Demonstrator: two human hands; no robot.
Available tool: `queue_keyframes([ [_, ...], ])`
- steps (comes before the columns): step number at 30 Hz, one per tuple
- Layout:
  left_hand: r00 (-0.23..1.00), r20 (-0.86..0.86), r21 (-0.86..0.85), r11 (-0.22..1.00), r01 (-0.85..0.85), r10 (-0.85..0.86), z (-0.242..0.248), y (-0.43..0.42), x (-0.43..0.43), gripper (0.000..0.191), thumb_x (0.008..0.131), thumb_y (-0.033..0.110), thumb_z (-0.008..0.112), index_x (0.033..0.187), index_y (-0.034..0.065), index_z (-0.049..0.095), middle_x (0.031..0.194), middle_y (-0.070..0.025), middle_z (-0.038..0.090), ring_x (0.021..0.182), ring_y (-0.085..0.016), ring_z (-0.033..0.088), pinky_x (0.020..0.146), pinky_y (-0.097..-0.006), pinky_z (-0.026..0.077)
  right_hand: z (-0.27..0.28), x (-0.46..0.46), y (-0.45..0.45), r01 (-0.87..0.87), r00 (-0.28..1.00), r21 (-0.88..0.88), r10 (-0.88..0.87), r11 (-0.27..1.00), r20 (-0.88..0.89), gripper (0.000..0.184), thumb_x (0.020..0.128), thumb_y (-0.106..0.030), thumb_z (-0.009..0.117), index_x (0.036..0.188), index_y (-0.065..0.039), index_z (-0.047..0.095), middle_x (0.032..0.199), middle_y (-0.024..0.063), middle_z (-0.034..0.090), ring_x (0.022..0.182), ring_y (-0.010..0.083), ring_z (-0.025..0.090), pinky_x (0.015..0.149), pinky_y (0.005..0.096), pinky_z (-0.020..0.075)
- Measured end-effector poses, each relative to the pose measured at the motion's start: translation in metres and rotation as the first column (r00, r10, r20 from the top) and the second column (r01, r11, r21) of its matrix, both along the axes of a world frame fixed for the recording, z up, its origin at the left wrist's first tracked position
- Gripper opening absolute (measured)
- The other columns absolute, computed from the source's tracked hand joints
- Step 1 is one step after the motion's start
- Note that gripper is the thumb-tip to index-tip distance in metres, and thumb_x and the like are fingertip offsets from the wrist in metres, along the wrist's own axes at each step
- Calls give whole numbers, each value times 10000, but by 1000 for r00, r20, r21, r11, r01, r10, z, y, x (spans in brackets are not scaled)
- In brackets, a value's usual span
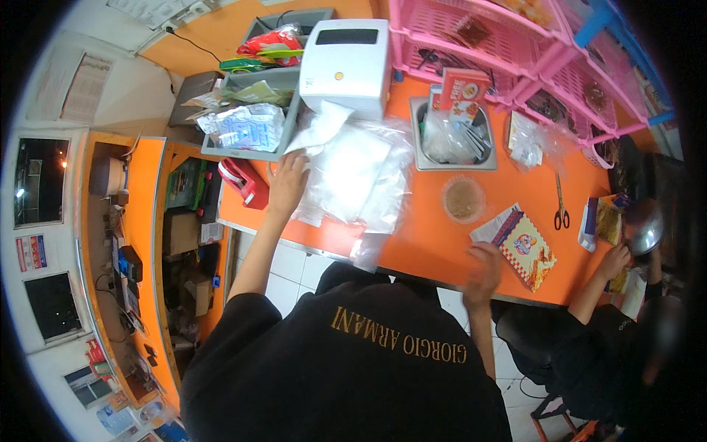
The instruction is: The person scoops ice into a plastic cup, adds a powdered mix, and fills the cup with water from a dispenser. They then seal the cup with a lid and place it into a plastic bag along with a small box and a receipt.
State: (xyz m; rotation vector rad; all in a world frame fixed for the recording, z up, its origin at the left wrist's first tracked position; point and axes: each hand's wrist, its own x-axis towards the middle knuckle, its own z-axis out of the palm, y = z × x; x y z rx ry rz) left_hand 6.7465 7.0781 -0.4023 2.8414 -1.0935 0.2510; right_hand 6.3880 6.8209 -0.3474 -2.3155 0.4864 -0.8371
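Observation:
My left hand point(289, 182) reaches over the left side of the counter, palm down. Its fingertips meet the lower end of a white paper strip point(326, 128) below a white label printer point(346, 69); whether they pinch it is unclear. Clear plastic bags point(353, 177) lie flat beside that hand. Slightly blurred, my right hand point(484, 268) hovers at the counter's front edge with nothing visible in it. Just beyond its fingers lie a printed cardboard food box point(528, 251) and a white paper sheet point(489, 225), partly under the box.
A red tape dispenser point(244, 184), grey bins point(243, 150), a lidded round tub point(463, 200), a steel container point(455, 166) and scissors point(560, 212) occupy the orange counter point(425, 243). Pink racks point(497, 58) stand behind. At right, another person's hand point(613, 262) is near a second box point(605, 221).

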Motion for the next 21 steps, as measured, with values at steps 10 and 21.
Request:
queue_keyframes([
  [10, 816, -136, 11, 823, 568, -562, 29, 22, 60, 483, 618, 459, 791, 1012, 187, 729, 1334, 2, 482, 1295, -304, 349, 1078, -566, 242, -12, 137, 132, -310, 931, 243, 345, 919, -118, 195, 842, -71, 634, 1033, -30, 624, 1056, 143, 560, 969, 308, 593, 823, 377, 489],
  [21, 773, 69, -167, 757, 632, -631, 35, 24, 78, 125, 770, 225, 705, 835, 119, 698, 1061, 2, 637, 1156, -202, 528, 1043, -484, 379, -27, 218, 161, -207, 967, 204, 232, 957, -106, 146, 850, -48, 611, 995, -24, 613, 1104, 137, 568, 981, 300, 605, 820, 365, 491],
])
